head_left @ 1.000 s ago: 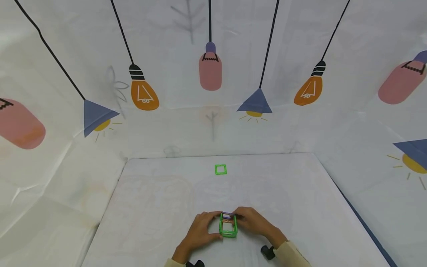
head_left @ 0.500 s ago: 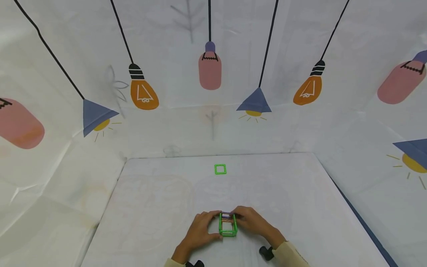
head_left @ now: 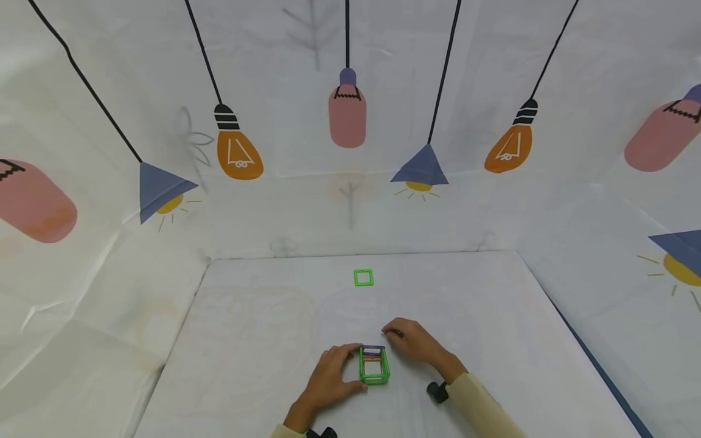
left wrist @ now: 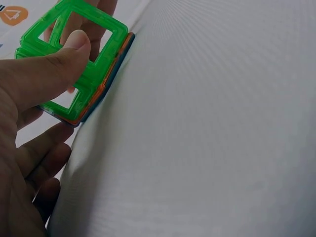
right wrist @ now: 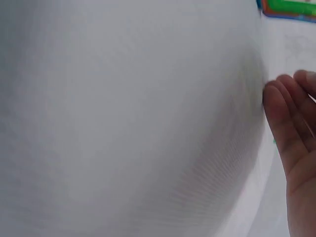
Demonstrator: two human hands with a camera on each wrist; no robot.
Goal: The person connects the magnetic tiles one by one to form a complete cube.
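A small open box of magnetic tiles [head_left: 375,381], with green, orange and purple-blue frames, stands on the white table [head_left: 263,340]. My left hand [head_left: 328,378] grips it from the left. In the left wrist view its thumb presses on a green frame [left wrist: 102,69], and other fingers lie around the far side. To the right of the box and apart from it, my right hand [head_left: 417,342] has loosely bent fingers that hold nothing visible. The box's corner [right wrist: 289,7] shows at the top of the right wrist view, away from the fingertips [right wrist: 276,96].
A single green square magnetic tile [head_left: 356,278] lies flat near the table's back edge. White sheeting [head_left: 296,213] printed with lamps and bulbs surrounds the table at the back and sides. Black wrist cameras [head_left: 437,392] sit by the sleeves.
My right hand has let go of the box and moved a little up and away from it. The left hand has kept its grip on the box.
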